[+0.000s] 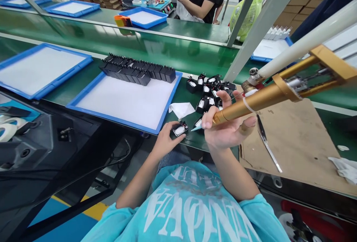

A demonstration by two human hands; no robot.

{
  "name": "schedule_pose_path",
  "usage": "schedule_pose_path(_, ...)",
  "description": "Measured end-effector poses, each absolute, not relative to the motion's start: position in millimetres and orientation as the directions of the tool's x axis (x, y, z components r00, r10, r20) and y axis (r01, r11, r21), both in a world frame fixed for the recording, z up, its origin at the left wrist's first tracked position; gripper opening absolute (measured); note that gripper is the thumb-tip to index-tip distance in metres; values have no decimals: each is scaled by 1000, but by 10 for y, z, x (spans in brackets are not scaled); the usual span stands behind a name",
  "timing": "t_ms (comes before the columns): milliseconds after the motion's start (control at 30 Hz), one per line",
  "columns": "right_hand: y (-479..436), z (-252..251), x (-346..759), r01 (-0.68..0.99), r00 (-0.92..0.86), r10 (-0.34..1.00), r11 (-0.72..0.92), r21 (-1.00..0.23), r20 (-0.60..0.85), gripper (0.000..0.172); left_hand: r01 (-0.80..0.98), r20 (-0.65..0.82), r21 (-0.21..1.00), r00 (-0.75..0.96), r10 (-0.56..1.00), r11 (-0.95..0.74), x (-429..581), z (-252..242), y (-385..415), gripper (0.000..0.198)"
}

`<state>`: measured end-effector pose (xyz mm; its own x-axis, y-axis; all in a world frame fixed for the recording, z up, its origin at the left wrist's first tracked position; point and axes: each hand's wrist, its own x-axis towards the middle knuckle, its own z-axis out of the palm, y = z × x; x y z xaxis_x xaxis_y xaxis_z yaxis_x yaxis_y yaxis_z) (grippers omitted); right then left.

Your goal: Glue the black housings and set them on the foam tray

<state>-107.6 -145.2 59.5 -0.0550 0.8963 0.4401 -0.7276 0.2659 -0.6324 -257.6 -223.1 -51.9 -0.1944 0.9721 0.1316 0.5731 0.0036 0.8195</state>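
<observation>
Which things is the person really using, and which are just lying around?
In use: left hand, pinching a small black part; right hand, gripping the gold dispenser gun; pile of black parts; row of black parts on the blue tray.
Lying about: tweezers on cardboard; white cloth; green fan; other blue tray.

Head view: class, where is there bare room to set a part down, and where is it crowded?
Free: the white liner of the near blue tray, in front of the row of black parts; the left tray; the cardboard sheet right of the tweezers. Crowded: the pile of parts beside the right hand.
</observation>
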Motion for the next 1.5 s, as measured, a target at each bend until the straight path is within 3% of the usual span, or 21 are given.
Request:
schedule_pose_path(133, -1430, 564, -972, -741, -38, 907, 256, -620, 420, 42, 335, 37, 942, -83, 996, -7, -2653, -466, -2131, 47)
schedule_pose_path(333, -1418, 544, -923, -722, -21, 913, 269, -638, 408, 40, 190, -93, 978, 26, 995, 87, -2692, -355, -2010, 45)
schedule_pose_path(600, -1404, 532, -891, -721, 6, 906, 298, -626, 424, 39, 172, -61, 984, 29, 998, 55, -2727, -428, -2042, 62)
schedule_pose_path(733, -1414, 529, -880, -680, 18, 916, 305, -666, 401, 40, 225, -22, 974, -22, 1000, 27, -2723, -473, -2043, 55)
schedule_pose_path(900, -1415, 515, -871, -676, 16, 911, 313, -667, 411, 40, 118, 13, 993, -18, 1000, -11, -2698, -466, -1999, 59)
schedule_pose_path(967, -1412, 510, -865, -688, 19, 911, 311, -656, 412, 39, 169, 7, 986, -62, 998, 3, -2677, -430, -1989, 56)
schedule_pose_path(1033, -1408, 505, -852, -697, 15, 910, 307, -648, 415, 39, 329, 52, 944, -97, 994, -17, -2652, -382, -2002, 49)
schedule_pose_path(1133, -1397, 498, -826, -719, -6, 903, 294, -629, 430, 39, 602, 240, 784, -71, 968, -150, -2599, -327, -2052, 37)
schedule_pose_path(1300, -1382, 488, -801, -758, -2, 898, 286, -586, 441, 36, 740, 463, 608, -37, 886, -286, -2452, -352, -2081, 17)
schedule_pose_path(1400, -1382, 485, -793, -767, 2, 902, 279, -578, 432, 37, 808, 457, 533, -24, 889, -252, -2393, -383, -2057, 17)
schedule_pose_path(1500, -1391, 484, -776, -766, -9, 903, 270, -584, 430, 36, 909, 327, 351, 104, 939, -223, -2406, -370, -2039, 21)
